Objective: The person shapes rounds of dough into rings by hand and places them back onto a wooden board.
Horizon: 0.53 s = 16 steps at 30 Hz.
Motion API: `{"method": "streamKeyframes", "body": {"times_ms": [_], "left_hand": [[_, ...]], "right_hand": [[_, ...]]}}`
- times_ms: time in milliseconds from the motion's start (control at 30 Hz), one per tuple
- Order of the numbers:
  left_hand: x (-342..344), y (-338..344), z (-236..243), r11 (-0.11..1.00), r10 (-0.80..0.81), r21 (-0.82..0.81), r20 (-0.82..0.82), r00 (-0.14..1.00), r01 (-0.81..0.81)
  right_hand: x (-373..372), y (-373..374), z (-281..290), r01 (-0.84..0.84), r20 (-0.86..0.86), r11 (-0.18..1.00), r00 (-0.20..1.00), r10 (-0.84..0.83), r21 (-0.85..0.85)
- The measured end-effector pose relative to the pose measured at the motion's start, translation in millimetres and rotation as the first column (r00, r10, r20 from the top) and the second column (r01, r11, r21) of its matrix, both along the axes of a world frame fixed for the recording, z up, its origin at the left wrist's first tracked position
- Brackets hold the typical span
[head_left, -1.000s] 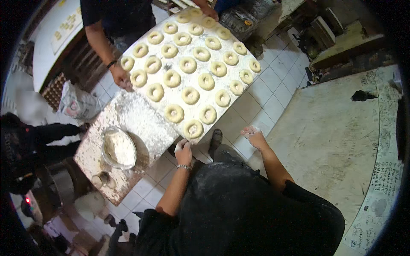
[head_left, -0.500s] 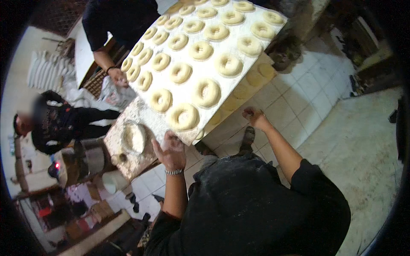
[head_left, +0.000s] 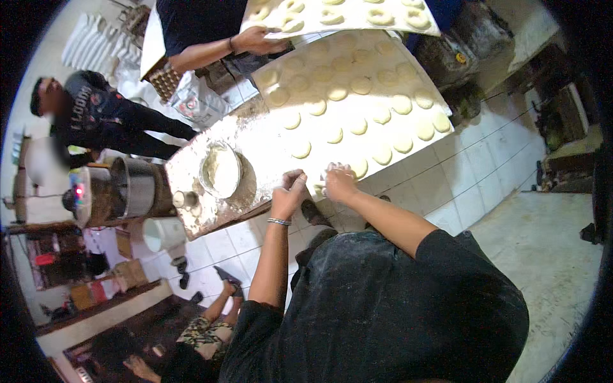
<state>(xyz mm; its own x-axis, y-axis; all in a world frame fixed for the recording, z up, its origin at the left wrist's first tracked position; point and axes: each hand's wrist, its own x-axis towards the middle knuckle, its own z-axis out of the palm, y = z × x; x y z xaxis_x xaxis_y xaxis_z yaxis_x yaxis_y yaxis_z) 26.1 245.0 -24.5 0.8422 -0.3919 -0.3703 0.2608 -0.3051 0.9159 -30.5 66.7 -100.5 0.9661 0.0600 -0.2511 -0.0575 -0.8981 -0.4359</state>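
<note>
My left hand [head_left: 290, 191], with a bracelet at its wrist, is closed beside the near left corner of a floured board [head_left: 319, 150]. Whether anything is between its fingers is hidden. My right hand [head_left: 340, 184] curls its floury fingers over a pale piece of dough [head_left: 318, 187] at that same corner. Flattened dough rounds [head_left: 300, 149] cover the board in rows, the far ones in shadow. Beyond it, a co-worker's hand [head_left: 258, 40] grips the left edge of another white board [head_left: 351, 24] bearing dough rings [head_left: 380, 16].
Left of my hands, a metal bowl of flour [head_left: 221, 170] and a small container [head_left: 185, 199] stand on the floury table [head_left: 252, 204]. A person in dark clothes [head_left: 102, 115] is farther left, near large pots [head_left: 134, 185]. Someone's legs [head_left: 220, 306] show at lower left.
The board of dough rings has moved up and away, uncovering the board of dough rounds beneath. My two hands have come together at that lower board's near corner and closed.
</note>
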Motion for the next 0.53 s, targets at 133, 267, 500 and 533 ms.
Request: {"method": "streamKeyframes", "body": {"times_ms": [133, 267, 500, 533], "left_hand": [[0.6, -1.9, -47.9, 0.987, -0.146, -0.054, 0.114, 0.983, 0.153], [30.6, -30.9, -34.8, 0.887, -0.145, -0.461, -0.207, 0.968, 0.034], [79.7, -42.2, 6.6, 0.859, -0.386, -0.423, -0.164, 0.908, 0.288], [80.4, -41.6, 7.8, 0.806, -0.443, -0.496, -0.147, 0.884, 0.322]], "right_hand": [[19.3, -24.8, 62.4, 0.392, -0.385, 0.86, 0.886, -0.258, 0.327], [30.0, -38.1, 109.0, 0.542, -0.293, 0.588, 0.833, -0.469, 0.601], [28.8, -35.2, 139.6, 0.586, -0.35, 0.331, 0.755, -0.555, 0.739], [25.2, -39.6, 136.8, 0.644, -0.407, 0.294, 0.709, -0.576, 0.706]]}}
